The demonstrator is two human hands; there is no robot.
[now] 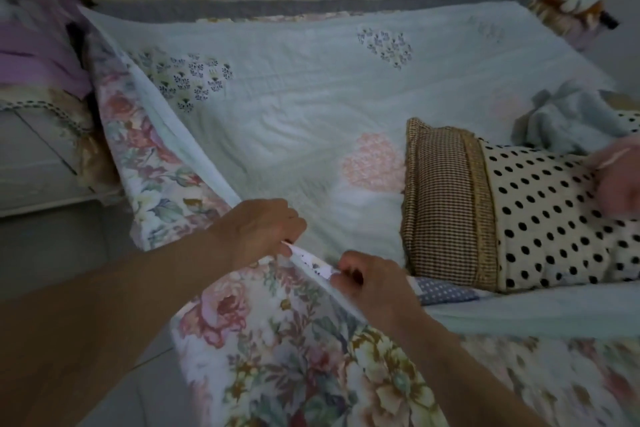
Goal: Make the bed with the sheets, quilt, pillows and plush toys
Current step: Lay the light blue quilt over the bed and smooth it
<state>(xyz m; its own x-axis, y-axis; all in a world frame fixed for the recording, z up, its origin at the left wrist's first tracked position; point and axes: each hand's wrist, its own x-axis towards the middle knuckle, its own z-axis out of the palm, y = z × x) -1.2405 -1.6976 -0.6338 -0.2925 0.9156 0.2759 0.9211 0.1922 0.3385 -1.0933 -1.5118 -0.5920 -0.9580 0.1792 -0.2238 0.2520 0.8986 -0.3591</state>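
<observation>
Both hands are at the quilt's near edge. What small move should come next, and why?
Probably tug that edge taut and lay it down flat. The left hand and right hand each pinch the raised hem of the quilt, the floral sheet shows uncovered below it, and the cloth is creased near the spotted pillow.

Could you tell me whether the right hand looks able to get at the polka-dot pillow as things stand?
Probably yes. The polka-dot pillow lies uncovered on the quilt close beside the right hand, nothing between them. That hand is pinching the quilt's edge, though, and would have to let go first.
</observation>
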